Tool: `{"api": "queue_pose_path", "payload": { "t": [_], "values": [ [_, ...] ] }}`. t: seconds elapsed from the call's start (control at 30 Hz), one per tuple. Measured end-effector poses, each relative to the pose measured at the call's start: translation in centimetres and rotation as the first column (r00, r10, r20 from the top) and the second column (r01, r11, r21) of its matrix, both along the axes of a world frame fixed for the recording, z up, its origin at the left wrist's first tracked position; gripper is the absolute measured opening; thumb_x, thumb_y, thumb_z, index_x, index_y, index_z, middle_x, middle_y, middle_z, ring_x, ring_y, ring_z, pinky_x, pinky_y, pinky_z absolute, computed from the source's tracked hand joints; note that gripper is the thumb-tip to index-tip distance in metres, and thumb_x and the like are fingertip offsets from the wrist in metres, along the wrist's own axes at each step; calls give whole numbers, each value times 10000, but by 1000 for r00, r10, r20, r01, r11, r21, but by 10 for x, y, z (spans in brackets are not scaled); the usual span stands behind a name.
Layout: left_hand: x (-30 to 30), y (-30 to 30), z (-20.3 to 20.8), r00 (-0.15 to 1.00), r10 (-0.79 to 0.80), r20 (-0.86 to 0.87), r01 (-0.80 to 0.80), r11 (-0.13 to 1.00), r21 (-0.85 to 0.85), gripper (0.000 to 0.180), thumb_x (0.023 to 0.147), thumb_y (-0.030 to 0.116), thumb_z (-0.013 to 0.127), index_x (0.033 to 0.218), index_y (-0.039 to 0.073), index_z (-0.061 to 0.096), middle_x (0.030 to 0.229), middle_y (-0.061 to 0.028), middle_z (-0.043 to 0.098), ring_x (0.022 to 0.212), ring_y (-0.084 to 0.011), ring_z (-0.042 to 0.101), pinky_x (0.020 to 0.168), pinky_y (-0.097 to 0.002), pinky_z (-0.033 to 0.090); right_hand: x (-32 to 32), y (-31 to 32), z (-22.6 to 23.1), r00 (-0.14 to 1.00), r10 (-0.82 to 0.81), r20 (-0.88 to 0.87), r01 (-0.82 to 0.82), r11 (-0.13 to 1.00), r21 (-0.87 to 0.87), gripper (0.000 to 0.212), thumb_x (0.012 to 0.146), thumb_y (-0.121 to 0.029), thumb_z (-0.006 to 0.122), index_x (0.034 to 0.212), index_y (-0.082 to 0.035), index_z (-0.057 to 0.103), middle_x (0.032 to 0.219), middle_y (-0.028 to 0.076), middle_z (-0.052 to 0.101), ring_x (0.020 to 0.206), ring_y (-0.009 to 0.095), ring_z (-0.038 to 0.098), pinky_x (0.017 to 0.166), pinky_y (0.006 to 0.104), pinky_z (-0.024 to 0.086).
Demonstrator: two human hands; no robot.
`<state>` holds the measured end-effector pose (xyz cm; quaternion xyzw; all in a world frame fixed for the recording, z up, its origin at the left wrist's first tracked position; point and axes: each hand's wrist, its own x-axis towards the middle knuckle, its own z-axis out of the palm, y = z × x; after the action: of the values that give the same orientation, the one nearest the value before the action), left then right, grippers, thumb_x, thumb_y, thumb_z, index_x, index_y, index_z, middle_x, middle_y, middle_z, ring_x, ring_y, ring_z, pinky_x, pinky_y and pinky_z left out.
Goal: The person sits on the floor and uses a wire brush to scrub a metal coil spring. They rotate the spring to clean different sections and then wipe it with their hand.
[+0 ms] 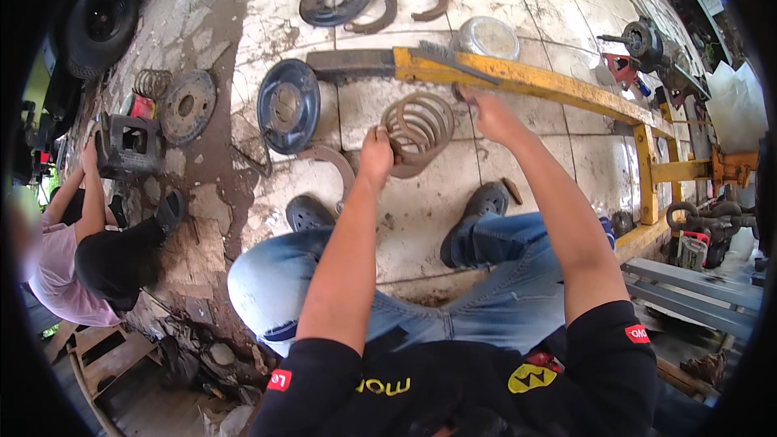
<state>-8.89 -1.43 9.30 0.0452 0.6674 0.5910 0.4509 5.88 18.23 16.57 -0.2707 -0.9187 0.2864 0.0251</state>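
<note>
A person in jeans works over a tiled floor (pixel 405 235), a rust-brown coil spring (pixel 426 105) tilted between the two hands. The spring lies just right of the fingers of the left hand (pixel 375 160), which are clenched on its near left edge; whether it also touches the tiles cannot be told. The right hand (pixel 498 120) is to the spring's other side, apart from it, the fingers curled toward a wire brush (pixel 461 69) in front of a yellow beam (pixel 558 86); whether they grip the brush cannot be made out. The left forearm reaches nearly straight up from the knee, knuckles uppermost; the right slants inward from the lower right, elbow slightly bent. A black round plate (pixel 267 117) stands left of the spring, with a curved brown shoe (pixel 340 163) near it.
</note>
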Motion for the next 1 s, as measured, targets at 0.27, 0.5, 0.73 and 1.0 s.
{"api": "queue_pose_path", "payload": {
  "t": [0.27,0.5,0.73,1.0],
  "values": [
    [2,0,7,995,2,-100,-11,996,-90,346,1053,285,307,1088,16,521,835,-58,577,586,-132,535,537,-290,524,29,-11,-26,992,-122,28,123,992,-7,574,827,57,433,1374,-96,515,1209,251,609,1095,399,593,940,424,463],
    [29,-7,7,931,356,78,-357,934,-2,318,1040,231,292,1127,-8,483,934,-102,597,697,-213,629,631,-325,582,53,-19,-13,971,-217,102,227,969,-99,432,940,-65,446,1366,-82,517,1156,260,626,1060,415,599,918,434,456],
    [46,-14,20,820,147,553,-299,934,195,348,1051,194,254,1209,-32,466,1115,-170,613,1022,-289,642,947,-454,531,33,-41,-15,967,-244,75,254,945,-204,389,958,-105,456,1336,-61,536,1053,255,650,1008,406,608,871,444,461],
    [42,-20,10,923,-73,379,55,997,58,321,1024,219,413,1253,12,500,1179,-137,610,1091,-277,606,953,-453,511,11,-78,-3,953,-233,-194,159,929,-333,423,953,-63,409,1342,-149,551,1126,232,639,1045,391,602,895,431,469]
  ]
}}
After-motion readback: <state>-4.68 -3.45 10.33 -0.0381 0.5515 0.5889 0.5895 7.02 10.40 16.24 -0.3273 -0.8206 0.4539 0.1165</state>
